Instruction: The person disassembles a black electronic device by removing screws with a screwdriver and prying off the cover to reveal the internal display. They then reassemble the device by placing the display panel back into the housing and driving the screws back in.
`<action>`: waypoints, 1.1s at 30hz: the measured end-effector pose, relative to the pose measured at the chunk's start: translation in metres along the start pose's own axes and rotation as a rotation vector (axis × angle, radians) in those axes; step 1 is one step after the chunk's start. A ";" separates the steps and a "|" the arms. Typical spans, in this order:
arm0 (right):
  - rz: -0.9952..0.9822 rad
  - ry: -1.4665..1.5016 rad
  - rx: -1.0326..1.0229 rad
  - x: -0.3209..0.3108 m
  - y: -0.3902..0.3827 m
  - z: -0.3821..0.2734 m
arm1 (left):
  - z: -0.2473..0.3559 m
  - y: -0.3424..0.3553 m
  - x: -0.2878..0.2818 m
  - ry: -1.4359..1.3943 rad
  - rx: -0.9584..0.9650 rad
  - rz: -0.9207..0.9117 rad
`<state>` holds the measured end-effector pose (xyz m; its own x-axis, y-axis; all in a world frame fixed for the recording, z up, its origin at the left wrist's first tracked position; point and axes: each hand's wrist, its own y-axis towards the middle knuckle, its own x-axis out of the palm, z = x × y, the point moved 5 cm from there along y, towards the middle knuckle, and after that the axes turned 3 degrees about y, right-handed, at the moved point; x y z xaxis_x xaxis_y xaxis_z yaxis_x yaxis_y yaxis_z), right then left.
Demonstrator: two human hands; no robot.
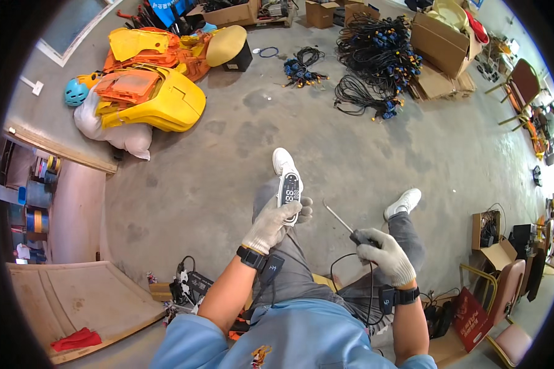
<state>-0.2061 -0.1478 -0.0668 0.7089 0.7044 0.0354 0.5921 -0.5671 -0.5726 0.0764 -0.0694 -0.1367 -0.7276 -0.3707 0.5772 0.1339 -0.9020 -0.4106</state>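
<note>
My left hand, in a pale knit work glove, is closed around a white oval display unit with a dark face, held upright over my left leg. Its thumb lies across the lower part of the unit. To the right, my gloved right hand grips a screwdriver by its dark handle. The long metal shaft points up and left, and its tip is apart from the display unit. A black cable hangs below the right hand; I cannot tell what it joins.
Yellow and orange plastic shells lie on the floor at far left. Black cable bundles are heaped at the far right beside a cardboard box. A wooden board with a red cloth is near left. Chairs stand at right.
</note>
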 end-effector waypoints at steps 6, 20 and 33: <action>-0.076 0.001 0.037 0.013 -0.020 -0.008 | 0.002 -0.005 0.009 0.101 -0.029 -0.069; -0.140 0.073 0.022 0.007 -0.036 0.004 | 0.002 -0.013 0.031 0.181 -0.059 -0.256; -0.169 0.107 0.053 -0.004 -0.037 0.014 | -0.005 -0.014 0.038 0.154 -0.087 -0.220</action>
<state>-0.2366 -0.1233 -0.0574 0.6392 0.7370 0.2197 0.6871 -0.4190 -0.5936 0.0438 -0.0699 -0.1130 -0.8272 -0.1242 0.5481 -0.0918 -0.9323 -0.3498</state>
